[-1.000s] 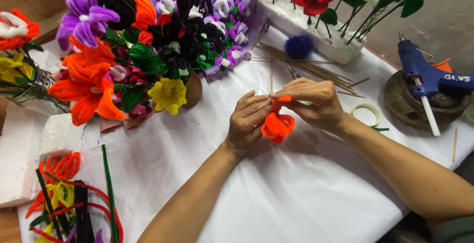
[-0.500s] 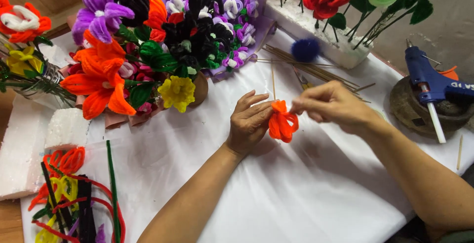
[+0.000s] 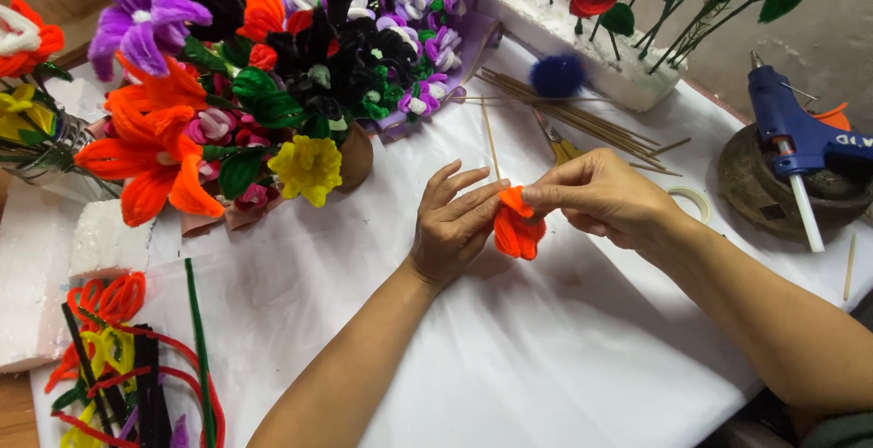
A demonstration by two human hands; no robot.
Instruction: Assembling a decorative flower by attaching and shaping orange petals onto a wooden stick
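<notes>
A small orange pipe-cleaner flower [image 3: 518, 228] hangs between both hands over the white tablecloth [image 3: 509, 366]. My left hand [image 3: 452, 222] grips its lower left side with the fingers half spread. My right hand [image 3: 596, 195] pinches the flower's top edge between thumb and forefinger. A thin wooden stick [image 3: 491, 139] rises behind the flower toward the bouquet.
A big bouquet of fuzzy flowers [image 3: 273, 75] lies at the back left. Loose pipe cleaners [image 3: 127, 366] are piled at the lower left beside white foam blocks [image 3: 55, 266]. A blue glue gun [image 3: 800, 139] rests on a brown dish at right. Wooden sticks [image 3: 564, 111], a tape roll [image 3: 691, 201] and a foam stand with red and green flowers [image 3: 591, 20] sit behind.
Both hands have kept hold of the orange flower and turned it slightly. My right hand's pinch has moved onto the top petal. The view has drifted a little.
</notes>
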